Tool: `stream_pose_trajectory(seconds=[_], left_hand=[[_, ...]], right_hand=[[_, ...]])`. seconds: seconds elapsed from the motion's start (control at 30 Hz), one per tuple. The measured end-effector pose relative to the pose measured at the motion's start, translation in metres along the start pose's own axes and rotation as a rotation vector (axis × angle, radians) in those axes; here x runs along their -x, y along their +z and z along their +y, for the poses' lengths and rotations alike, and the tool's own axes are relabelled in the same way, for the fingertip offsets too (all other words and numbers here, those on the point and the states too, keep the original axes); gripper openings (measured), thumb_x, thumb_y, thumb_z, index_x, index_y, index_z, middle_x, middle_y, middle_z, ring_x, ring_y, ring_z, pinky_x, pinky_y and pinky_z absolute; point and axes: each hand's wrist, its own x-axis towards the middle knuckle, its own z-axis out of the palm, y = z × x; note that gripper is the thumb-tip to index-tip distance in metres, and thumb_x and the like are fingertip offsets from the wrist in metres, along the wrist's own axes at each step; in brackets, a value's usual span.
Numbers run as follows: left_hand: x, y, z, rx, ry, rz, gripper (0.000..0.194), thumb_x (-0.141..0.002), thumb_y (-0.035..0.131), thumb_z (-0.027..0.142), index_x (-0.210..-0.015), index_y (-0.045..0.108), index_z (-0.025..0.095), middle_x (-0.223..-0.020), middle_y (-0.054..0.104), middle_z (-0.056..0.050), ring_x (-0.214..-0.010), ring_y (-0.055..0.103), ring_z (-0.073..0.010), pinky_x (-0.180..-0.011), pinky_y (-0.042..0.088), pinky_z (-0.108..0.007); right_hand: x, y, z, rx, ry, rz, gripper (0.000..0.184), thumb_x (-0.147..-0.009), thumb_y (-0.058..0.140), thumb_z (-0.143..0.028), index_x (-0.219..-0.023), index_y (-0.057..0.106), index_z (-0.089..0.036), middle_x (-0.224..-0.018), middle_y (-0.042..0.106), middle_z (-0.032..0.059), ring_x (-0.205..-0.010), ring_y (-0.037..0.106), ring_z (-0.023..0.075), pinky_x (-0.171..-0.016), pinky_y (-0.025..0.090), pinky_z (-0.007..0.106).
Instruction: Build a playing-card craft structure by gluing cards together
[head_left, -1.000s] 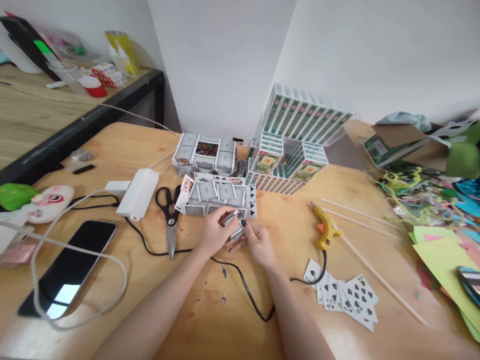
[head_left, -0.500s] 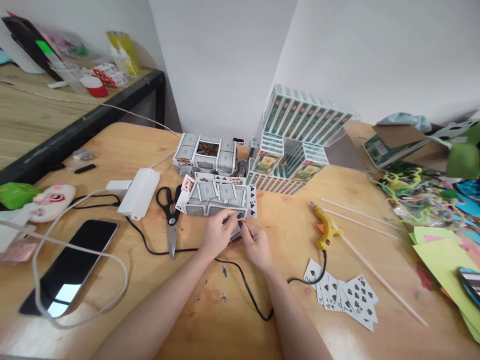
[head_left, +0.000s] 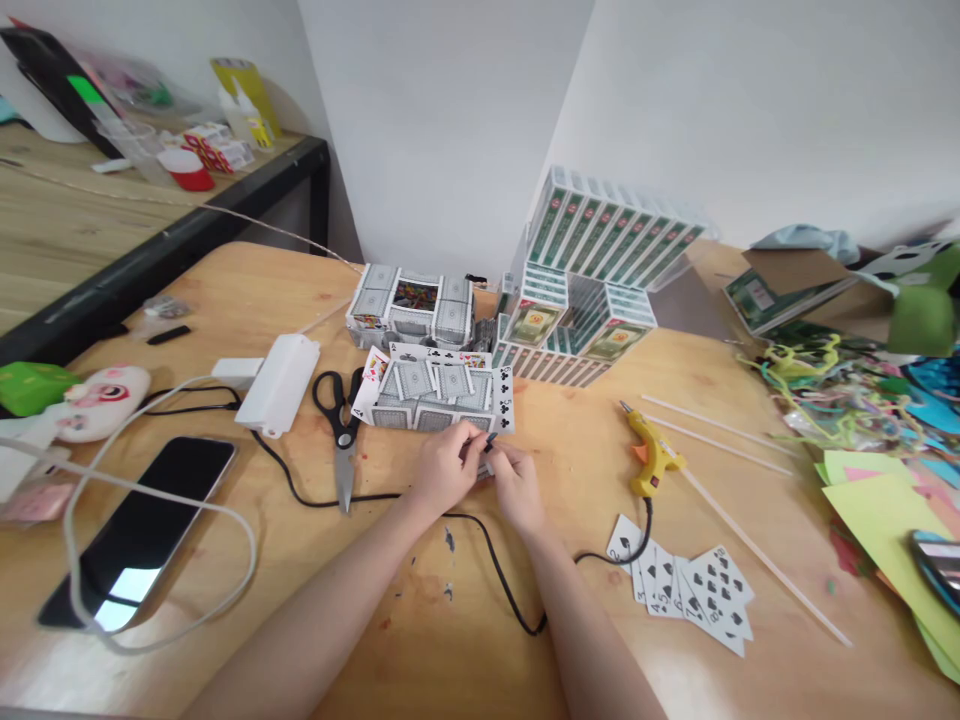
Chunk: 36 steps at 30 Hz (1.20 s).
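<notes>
My left hand [head_left: 442, 468] and my right hand [head_left: 516, 482] meet at the middle of the wooden table [head_left: 225, 290], both pinched on a small folded playing card [head_left: 484, 466] between them. Just beyond the fingers stands a low box built of playing cards [head_left: 435, 392], grey backs outward, with club cards at its right end. A second card box [head_left: 411, 305] sits behind it. The card in my fingers is mostly hidden by both hands.
A stack of green card packs [head_left: 592, 290] rises at the back. Scissors [head_left: 341, 425], a white adapter [head_left: 276, 385] and a phone [head_left: 142, 530] lie left. A yellow glue gun [head_left: 654, 458], glue sticks [head_left: 757, 560] and fanned spade cards [head_left: 690, 590] lie right; coloured paper [head_left: 877, 500] at far right.
Both hands have shifted slightly away from me toward the card box, and the fingers have closed tighter, so less of the small card shows.
</notes>
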Motion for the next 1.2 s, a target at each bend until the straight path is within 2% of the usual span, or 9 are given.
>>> stream_pose_trajectory(seconds=[0.23, 0.43, 0.63, 0.73, 0.87, 0.97, 1.1, 1.2], left_hand=[[0.0004, 0.0014, -0.0018, -0.022, 0.017, 0.008, 0.02, -0.086, 0.042, 0.026, -0.069, 0.05, 0.019, -0.061, 0.057, 0.0, -0.058, 0.053, -0.0125, -0.057, 0.038, -0.023], [-0.0019, 0.0008, -0.002, 0.05, -0.087, 0.0, 0.023, -0.085, 0.042, 0.029, -0.067, 0.05, 0.018, -0.057, 0.054, 0.002, -0.055, 0.051, -0.0108, -0.054, 0.037, -0.021], [-0.0041, -0.0005, -0.0012, 0.092, -0.159, 0.021, 0.023, -0.083, 0.045, 0.03, -0.065, 0.052, 0.017, -0.056, 0.055, 0.003, -0.054, 0.051, -0.0103, -0.052, 0.036, -0.02], [-0.0049, -0.001, -0.0014, 0.111, -0.18, 0.008, 0.023, -0.083, 0.045, 0.03, -0.067, 0.055, 0.017, -0.058, 0.058, 0.001, -0.056, 0.053, -0.0111, -0.052, 0.037, -0.02], [-0.0054, -0.0012, -0.0024, 0.139, -0.182, -0.006, 0.022, -0.084, 0.044, 0.029, -0.069, 0.055, 0.017, -0.063, 0.062, 0.0, -0.059, 0.056, -0.0121, -0.054, 0.04, -0.021], [-0.0051, -0.0005, -0.0035, 0.147, -0.16, 0.023, 0.02, -0.084, 0.044, 0.029, -0.072, 0.055, 0.017, -0.064, 0.061, 0.0, -0.059, 0.056, -0.012, -0.055, 0.041, -0.021], [-0.0046, 0.0003, -0.0047, 0.182, -0.162, 0.106, 0.018, -0.086, 0.042, 0.028, -0.081, 0.056, 0.018, -0.067, 0.061, 0.0, -0.061, 0.057, -0.0118, -0.057, 0.043, -0.021], [-0.005, 0.0, -0.005, 0.241, -0.154, 0.07, 0.014, -0.086, 0.046, 0.027, -0.089, 0.056, 0.018, -0.075, 0.064, -0.001, -0.066, 0.059, -0.012, -0.061, 0.045, -0.022]], right_hand=[[0.0011, 0.0, 0.0001, 0.047, 0.007, 0.003, 0.02, -0.072, 0.039, -0.024, -0.053, 0.04, -0.019, -0.054, 0.038, -0.0038, -0.053, 0.033, 0.0101, -0.05, 0.029, 0.022], [0.003, -0.0011, 0.0026, 0.067, -0.004, -0.052, 0.017, -0.072, 0.036, -0.022, -0.06, 0.048, -0.018, -0.058, 0.044, -0.003, -0.056, 0.039, 0.0113, -0.054, 0.034, 0.023], [0.0053, -0.0021, 0.0055, 0.018, -0.035, -0.115, 0.022, -0.072, 0.036, -0.018, -0.068, 0.057, -0.017, -0.065, 0.052, -0.0007, -0.062, 0.047, 0.0135, -0.06, 0.041, 0.025], [0.0067, -0.0023, 0.0052, -0.046, -0.026, -0.144, 0.028, -0.072, 0.035, -0.018, -0.076, 0.063, -0.017, -0.073, 0.058, 0.0012, -0.069, 0.053, 0.0155, -0.064, 0.045, 0.027], [0.0079, -0.0026, 0.0021, -0.166, 0.019, -0.18, 0.03, -0.071, 0.036, -0.02, -0.08, 0.065, -0.018, -0.074, 0.063, 0.002, -0.069, 0.058, 0.017, -0.06, 0.049, 0.027], [0.0084, -0.0028, -0.0002, -0.204, 0.042, -0.149, 0.026, -0.072, 0.039, -0.024, -0.079, 0.064, -0.018, -0.067, 0.063, 0.0013, -0.061, 0.058, 0.0164, -0.055, 0.049, 0.027], [0.0075, -0.0023, 0.0001, -0.153, 0.107, -0.08, 0.026, -0.081, 0.044, -0.039, -0.08, 0.058, -0.018, -0.053, 0.059, -0.001, -0.045, 0.055, 0.0144, -0.046, 0.046, 0.026], [0.0055, -0.0041, 0.0029, -0.026, 0.068, 0.01, 0.031, -0.084, 0.043, -0.045, -0.078, 0.056, -0.018, -0.053, 0.058, -0.0009, -0.042, 0.054, 0.0133, -0.044, 0.045, 0.025]])
